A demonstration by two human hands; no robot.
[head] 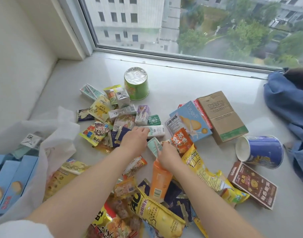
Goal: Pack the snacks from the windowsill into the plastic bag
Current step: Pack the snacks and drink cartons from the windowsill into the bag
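Observation:
Several snack packets and small cartons lie heaped on the white windowsill (181,79). My left hand (134,140) reaches into the pile and its fingers curl round a long white-and-teal carton (157,131). Beside it, my right hand (168,154) grips a small teal carton (154,146), just left of an orange packet (181,142). A white plastic bag (59,134) sits open at the left, holding blue biscuit boxes (11,181) and a small carton (29,140).
A green cup (136,84) stands at the back and a blue cup (260,151) lies on its side at the right. Brown cardboard box (221,115), light-blue box (190,121), brown box (252,184), orange bottle (160,179). Blue cloth (290,103) at the right edge.

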